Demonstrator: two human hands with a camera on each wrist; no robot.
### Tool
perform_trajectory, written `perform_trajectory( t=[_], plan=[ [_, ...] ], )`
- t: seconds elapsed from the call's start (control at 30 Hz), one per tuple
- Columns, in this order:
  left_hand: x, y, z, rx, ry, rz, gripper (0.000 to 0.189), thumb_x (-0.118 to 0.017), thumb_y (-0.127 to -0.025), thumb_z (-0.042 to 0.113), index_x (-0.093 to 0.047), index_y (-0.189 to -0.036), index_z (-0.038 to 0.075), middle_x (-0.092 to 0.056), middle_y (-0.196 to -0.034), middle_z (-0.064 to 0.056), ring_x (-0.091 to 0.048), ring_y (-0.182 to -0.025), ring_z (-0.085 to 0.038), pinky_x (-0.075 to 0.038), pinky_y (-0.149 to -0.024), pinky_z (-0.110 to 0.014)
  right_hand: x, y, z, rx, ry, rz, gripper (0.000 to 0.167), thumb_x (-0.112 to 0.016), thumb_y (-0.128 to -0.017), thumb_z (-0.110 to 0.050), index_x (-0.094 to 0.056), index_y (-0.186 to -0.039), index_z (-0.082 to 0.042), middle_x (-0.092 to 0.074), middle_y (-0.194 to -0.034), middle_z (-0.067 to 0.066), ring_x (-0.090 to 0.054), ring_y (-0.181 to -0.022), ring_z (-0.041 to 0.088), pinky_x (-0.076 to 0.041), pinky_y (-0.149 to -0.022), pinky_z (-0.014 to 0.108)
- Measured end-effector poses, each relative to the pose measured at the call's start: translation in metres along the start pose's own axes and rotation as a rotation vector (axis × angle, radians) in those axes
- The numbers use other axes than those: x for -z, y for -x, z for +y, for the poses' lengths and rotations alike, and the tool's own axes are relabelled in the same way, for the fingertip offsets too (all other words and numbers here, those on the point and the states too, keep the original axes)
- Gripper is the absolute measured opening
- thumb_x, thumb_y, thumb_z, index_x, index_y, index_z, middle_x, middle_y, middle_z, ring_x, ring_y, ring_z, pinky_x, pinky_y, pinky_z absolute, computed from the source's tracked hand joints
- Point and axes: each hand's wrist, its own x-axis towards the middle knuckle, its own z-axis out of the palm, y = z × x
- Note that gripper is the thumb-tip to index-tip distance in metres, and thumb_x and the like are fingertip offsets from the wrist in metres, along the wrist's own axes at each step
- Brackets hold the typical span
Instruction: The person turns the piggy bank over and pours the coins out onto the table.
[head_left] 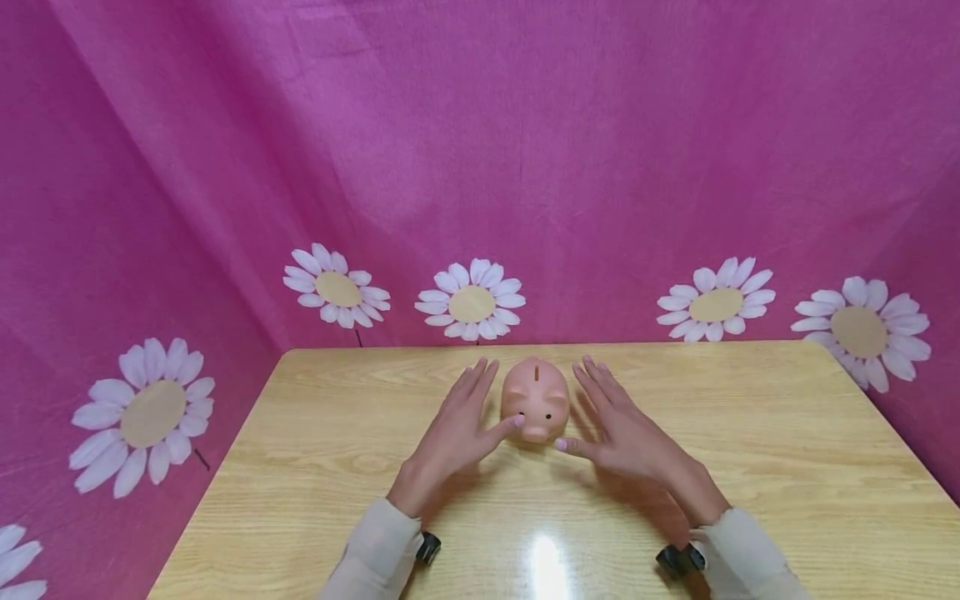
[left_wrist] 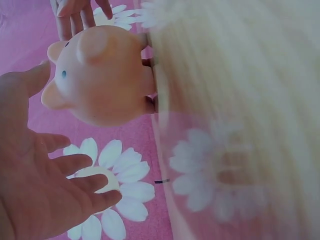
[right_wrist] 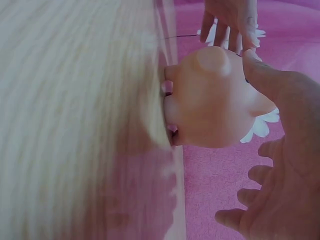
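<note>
A pink piggy bank (head_left: pixel 536 392) with a coin slot on its back stands upright on the wooden table (head_left: pixel 337 483), its snout toward me. My left hand (head_left: pixel 461 421) is on its left side, fingers extended and spread from the thumb. In the head view that thumb overlaps the pig's face; whether it touches, I cannot tell. On the other side my right hand (head_left: pixel 630 433) also has straight fingers, a small gap away. Both wrist views show the piggy bank (left_wrist: pixel 107 75) between the two hands, its short legs on the tabletop, with neither hand gripping it.
Behind the table hangs a magenta cloth (head_left: pixel 570 167) printed with large white daisies (head_left: pixel 471 303); it also covers the left and right sides. Black devices (head_left: pixel 680 561) sit at both wrists by the beige sleeves. The table's far edge lies just beyond the pig.
</note>
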Motion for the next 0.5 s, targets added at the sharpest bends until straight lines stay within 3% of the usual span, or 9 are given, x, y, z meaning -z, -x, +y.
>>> perform_trajectory(
  t=[0.17,0.5],
  plan=[
    [0.002,-0.007,0.002,0.001,0.042,-0.047,0.093,-0.067,-0.102,0.057,-0.022,-0.173,0.017,-0.020,-0.181,-0.004,-0.023,-0.167,-0.032,-0.028,-0.134,-0.056,0.000,-0.008,-0.003,0.015,-0.034,0.002,0.112,-0.078,-0.093,-0.060,-0.015,-0.174,-0.014,-0.009,-0.182,0.015,-0.010,-0.167,0.045,-0.023,-0.130,0.070],
    [0.008,-0.012,0.002,-0.015,0.137,-0.109,0.087,-0.069,-0.103,0.049,-0.028,-0.172,0.017,-0.032,-0.176,-0.012,-0.033,-0.163,-0.033,-0.031,-0.132,-0.058,-0.004,-0.017,-0.001,0.036,-0.083,0.006,0.103,-0.081,-0.095,-0.045,-0.023,-0.170,-0.003,-0.019,-0.179,0.020,-0.024,-0.163,0.046,-0.027,-0.130,0.066]
  ],
)
